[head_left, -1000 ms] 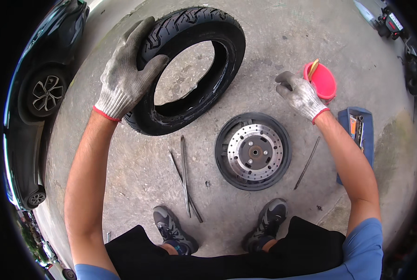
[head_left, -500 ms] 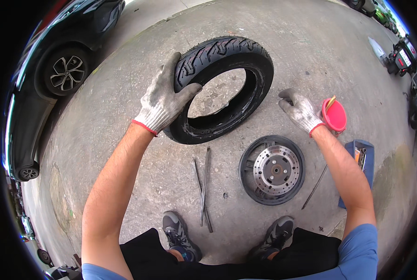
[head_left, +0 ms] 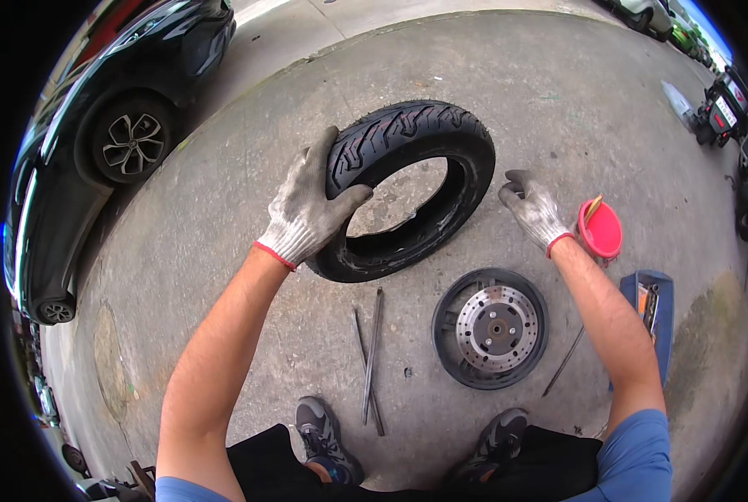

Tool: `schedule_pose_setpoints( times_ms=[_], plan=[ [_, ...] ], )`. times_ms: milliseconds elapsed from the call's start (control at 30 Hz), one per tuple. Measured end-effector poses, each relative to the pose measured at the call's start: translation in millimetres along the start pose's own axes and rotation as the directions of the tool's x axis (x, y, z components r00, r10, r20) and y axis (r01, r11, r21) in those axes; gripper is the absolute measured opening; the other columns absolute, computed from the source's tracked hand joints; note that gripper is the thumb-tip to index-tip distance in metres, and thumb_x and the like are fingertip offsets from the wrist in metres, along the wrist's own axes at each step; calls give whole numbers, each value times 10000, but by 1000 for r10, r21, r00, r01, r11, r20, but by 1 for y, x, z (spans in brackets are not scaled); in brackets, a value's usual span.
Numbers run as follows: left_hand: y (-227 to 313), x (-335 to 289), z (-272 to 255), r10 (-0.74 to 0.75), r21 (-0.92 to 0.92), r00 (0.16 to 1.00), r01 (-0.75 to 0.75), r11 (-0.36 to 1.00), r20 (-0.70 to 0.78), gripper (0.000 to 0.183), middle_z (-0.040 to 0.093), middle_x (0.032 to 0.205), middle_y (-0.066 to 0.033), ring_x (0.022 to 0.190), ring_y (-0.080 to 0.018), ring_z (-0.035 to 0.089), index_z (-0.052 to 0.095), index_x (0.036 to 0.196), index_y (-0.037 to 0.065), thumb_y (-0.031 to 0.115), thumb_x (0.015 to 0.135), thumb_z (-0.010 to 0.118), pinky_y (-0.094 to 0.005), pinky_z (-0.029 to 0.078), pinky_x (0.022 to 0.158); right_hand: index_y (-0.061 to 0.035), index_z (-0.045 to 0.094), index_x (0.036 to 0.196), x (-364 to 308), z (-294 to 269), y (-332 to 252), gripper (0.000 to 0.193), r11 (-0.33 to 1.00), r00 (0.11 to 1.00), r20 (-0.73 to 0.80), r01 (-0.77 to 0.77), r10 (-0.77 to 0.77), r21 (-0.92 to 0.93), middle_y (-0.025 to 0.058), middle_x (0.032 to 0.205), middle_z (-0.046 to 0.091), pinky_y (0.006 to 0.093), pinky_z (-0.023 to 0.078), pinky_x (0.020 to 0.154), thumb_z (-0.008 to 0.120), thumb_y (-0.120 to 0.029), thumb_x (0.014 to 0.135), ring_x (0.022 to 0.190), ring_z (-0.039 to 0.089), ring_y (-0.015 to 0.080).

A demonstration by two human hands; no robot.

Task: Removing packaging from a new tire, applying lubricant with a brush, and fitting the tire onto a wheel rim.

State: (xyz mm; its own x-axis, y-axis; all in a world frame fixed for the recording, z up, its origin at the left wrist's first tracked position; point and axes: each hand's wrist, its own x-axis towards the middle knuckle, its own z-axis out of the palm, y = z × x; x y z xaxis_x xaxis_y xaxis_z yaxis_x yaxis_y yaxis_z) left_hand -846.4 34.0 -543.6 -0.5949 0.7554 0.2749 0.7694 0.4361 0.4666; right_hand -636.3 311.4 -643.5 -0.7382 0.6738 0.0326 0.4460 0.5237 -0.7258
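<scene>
A black rubber tyre [head_left: 416, 125] with a grooved tread leans tilted above the concrete, ahead of me. My left hand [head_left: 311, 197], in a grey-white work glove, grips its left side, thumb inside the rim opening and fingers over the tread. To the right of the tyre, apart from it, my gloved right hand [head_left: 531, 203] hangs with fingers loosely bent. A gap shows between its thumb and fingers, and nothing is seen in it. Nearer to me lies a dark wheel rim [head_left: 443, 351] with a drilled brake disc [head_left: 472, 330] facing up.
Two crossed metal bars [head_left: 372, 360] lie left of the rim. A pink bucket [head_left: 606, 230] holding a yellowish-handled tool, a blue tool tray [head_left: 665, 326] and a thin rod [head_left: 565, 361] are at the right. A dark car [head_left: 64, 201] stands far left; motorcycles [head_left: 725, 109] line the right.
The whole scene sits slightly lower in the picture. The tyre appears a little closer, still in my left hand's grip. My right hand stays beside it, its fingers about as bent as before.
</scene>
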Motion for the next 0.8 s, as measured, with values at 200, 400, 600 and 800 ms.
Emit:
schedule_pose_setpoints(
  times_ms=[200, 400, 600, 800],
  plan=[
    [6, -1, 0, -82, -19, 993, 84, 996, 90, 940, 474, 1383, -278, 1287, -393, 491, 300, 1505, 21, 279, 725, 757, -444, 393, 1108, 27, 536, 1321, 0, 1, 15, 543, 995, 995, 43, -95, 94, 14, 211, 1123, 692, 401, 489, 948, 634, -271, 877, 1087, 653, 333],
    [3, 0, 1, -38, -54, 997, 42, 998, 65, 963, 483, 1375, -275, 1285, -384, 498, 308, 1502, 22, 247, 693, 780, -436, 393, 1112, 34, 531, 1332, 3, 7, 34, 525, 995, 994, 46, -100, 101, -29, 174, 1059, 695, 355, 522, 832, 600, -273, 913, 955, 671, 237],
    [9, -2, 6, -17, -100, 999, 21, 995, 41, 988, 524, 1380, -234, 1262, -340, 542, 373, 1486, 38, 255, 635, 824, -428, 426, 1090, 17, 543, 1328, 4, 7, 41, 527, 969, 964, 94, -248, 248, -17, 153, 1027, 700, 348, 527, 798, 594, -311, 920, 908, 675, 226],
    [31, -9, -13, 55, -135, 998, -53, 989, 11, 939, 611, 1285, -216, 1165, -316, 623, 490, 1422, 42, 334, 605, 851, -413, 488, 1036, -1, 626, 1232, -13, -12, 55, 569, 949, 949, 80, -311, 306, 49, 200, 1106, 684, 339, 498, 925, 597, -450, 884, 1068, 652, 259]
  ],
)
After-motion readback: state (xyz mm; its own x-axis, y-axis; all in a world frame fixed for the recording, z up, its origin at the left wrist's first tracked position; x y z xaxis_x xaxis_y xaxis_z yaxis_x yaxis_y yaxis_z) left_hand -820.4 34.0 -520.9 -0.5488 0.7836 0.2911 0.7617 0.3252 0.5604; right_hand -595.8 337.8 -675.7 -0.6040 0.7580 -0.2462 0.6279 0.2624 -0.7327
